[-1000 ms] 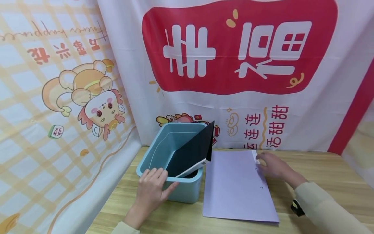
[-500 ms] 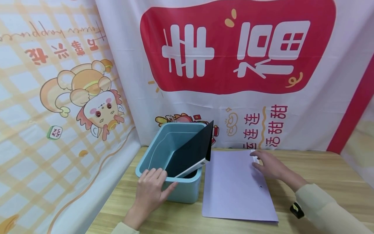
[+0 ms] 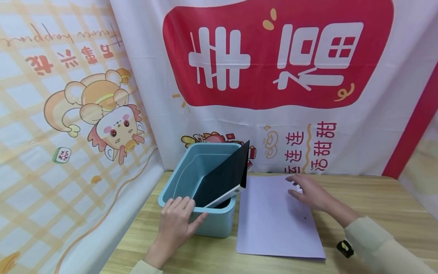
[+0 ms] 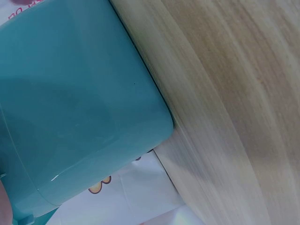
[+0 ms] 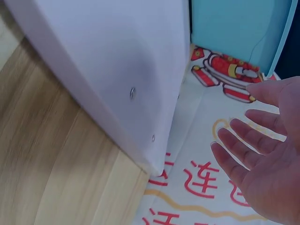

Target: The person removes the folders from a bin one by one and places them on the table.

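Printed cloth (image 3: 308, 116), white with a red patch and faintly creased, backs the wood-grain table (image 3: 373, 194) I am looking down on from my remote post. On that surface lies the lilac file folder (image 3: 270, 224), flat, its long axis running from the cloth toward the person with a slight slant to the right at the near end. I judge that everything turns on its far right corner: the right hand (image 3: 311, 193) hangs over it and is much the nearer of the two, its fingers loosely extended and gripping nothing; the right wrist view shows no contact. Smooth and matte, the folder has a thick spine edge and two small metal rivets (image 5: 132, 93) nearby. Just left of it stands the light-blue plastic bin (image 3: 219, 224), a glossy, round-cornered box; whether the two touch, I cannot tell. Leaning inside, tilted up past the bin's right rim, is a dark file folder (image 3: 224, 175), stiff and rectangular with a whitish edge. I have the left hand (image 3: 177, 220) holding the near rim, fingers hooked over it and thumb outside.
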The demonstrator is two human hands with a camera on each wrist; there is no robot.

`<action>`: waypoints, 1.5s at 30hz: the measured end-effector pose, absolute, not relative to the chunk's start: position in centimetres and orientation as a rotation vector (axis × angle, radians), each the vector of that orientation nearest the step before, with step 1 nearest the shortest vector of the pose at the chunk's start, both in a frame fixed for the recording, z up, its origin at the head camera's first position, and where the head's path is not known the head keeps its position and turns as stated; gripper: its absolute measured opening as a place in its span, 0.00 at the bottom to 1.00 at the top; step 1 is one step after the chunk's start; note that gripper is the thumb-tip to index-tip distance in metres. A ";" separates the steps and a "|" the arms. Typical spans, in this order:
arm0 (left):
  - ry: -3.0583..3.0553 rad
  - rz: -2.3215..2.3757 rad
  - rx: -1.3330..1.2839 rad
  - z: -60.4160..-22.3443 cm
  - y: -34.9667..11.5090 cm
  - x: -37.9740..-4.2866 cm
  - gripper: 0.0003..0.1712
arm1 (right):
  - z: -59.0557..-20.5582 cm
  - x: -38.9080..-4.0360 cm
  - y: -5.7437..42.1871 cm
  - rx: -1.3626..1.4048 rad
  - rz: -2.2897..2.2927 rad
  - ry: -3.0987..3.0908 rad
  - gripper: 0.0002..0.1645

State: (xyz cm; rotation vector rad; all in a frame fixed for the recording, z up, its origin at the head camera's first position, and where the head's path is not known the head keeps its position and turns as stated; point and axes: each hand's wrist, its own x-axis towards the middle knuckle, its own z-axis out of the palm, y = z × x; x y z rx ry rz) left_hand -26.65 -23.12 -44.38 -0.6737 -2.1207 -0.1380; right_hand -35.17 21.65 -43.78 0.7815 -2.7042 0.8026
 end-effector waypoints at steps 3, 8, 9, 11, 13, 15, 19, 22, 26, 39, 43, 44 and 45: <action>-2.123 -0.138 -0.671 -44.3 -23.1 -26.7 0.32 | -43.4 -34.7 21.1 0.798 0.804 -2.685 0.22; -2.118 -0.134 -0.670 -44.4 -23.2 -26.8 0.32 | -43.3 -34.6 20.5 0.805 0.799 -2.688 0.23; -2.117 -0.133 -0.671 -44.4 -23.2 -26.8 0.32 | -43.2 -34.6 20.3 0.804 0.798 -2.688 0.23; -2.121 -0.131 -0.670 -44.4 -23.2 -26.7 0.32 | -43.1 -34.4 20.0 0.821 0.799 -2.674 0.23; -2.127 -0.131 -0.671 -44.4 -23.2 -26.7 0.32 | -42.9 -34.1 19.7 0.828 0.795 -2.665 0.23; -2.133 -0.130 -0.670 -44.4 -23.2 -26.7 0.32 | -42.7 -34.0 19.3 0.833 0.802 -2.662 0.24; -2.135 -0.131 -0.670 -44.4 -23.2 -26.7 0.32 | -42.3 -33.7 18.7 0.821 0.833 -2.682 0.24; -2.123 -0.133 -0.675 -44.4 -23.2 -26.7 0.32 | -42.1 -33.5 18.4 0.825 0.855 -2.686 0.24; -2.114 -0.135 -0.679 -44.4 -23.2 -26.7 0.31 | -41.9 -33.3 18.0 0.852 0.893 -2.661 0.28; -2.132 -0.130 -0.674 -44.4 -23.2 -26.8 0.32 | -41.0 -32.6 16.0 0.893 1.014 -2.652 0.33; -2.141 -0.128 -0.672 -44.3 -23.3 -26.7 0.32 | -40.7 -32.5 15.4 0.903 1.043 -2.640 0.33; -2.145 -0.128 -0.672 -44.3 -23.3 -26.7 0.32 | -40.7 -32.5 15.2 0.909 1.052 -2.633 0.33; -2.147 -0.131 -0.672 -44.3 -23.3 -26.7 0.32 | -40.7 -32.5 15.1 0.915 1.059 -2.627 0.33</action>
